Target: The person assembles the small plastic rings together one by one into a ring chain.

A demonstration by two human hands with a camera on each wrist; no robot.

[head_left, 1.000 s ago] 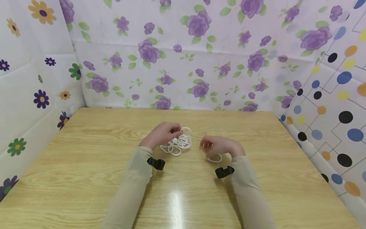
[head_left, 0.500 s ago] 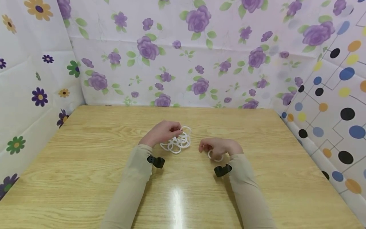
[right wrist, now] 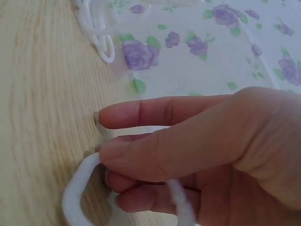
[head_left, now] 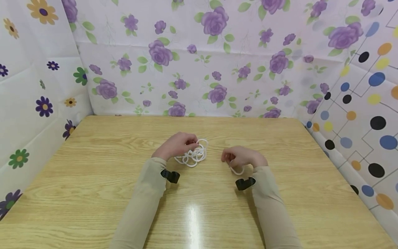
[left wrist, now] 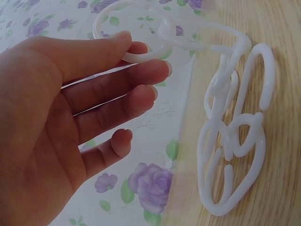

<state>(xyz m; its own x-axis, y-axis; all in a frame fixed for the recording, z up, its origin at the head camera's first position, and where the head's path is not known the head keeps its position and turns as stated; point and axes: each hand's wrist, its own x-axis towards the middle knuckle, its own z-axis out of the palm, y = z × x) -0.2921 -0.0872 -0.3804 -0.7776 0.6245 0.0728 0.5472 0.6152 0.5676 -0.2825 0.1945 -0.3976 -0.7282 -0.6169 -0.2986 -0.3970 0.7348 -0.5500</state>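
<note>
White plastic chain links point(head_left: 199, 155) lie in a tangled cluster on the wooden table. My left hand point(head_left: 174, 144) is at the cluster's left side. In the left wrist view, its thumb and index finger pinch one round link point(left wrist: 141, 58) at the top of the chain, the other fingers half bent. Several joined links point(left wrist: 256, 174), some with gaps in their loops, trail down beside it. To the right, my right hand point(head_left: 242, 156) pinches a separate curved white link point(right wrist: 73, 202) between thumb and fingers. Part of that link is hidden behind the hand.
The light wooden table point(head_left: 124, 214) reaches back to a purple-flowered cloth wall point(head_left: 192, 83). More patterned cloth stands at left and right. A black camera mount point(head_left: 170, 176) sits on the left wrist, and another black mount point(head_left: 245, 183) on the right.
The right hand has come down over the loose link, taken it between thumb and fingers, and shifted slightly right and up. The left hand and the cluster stay about where they were.
</note>
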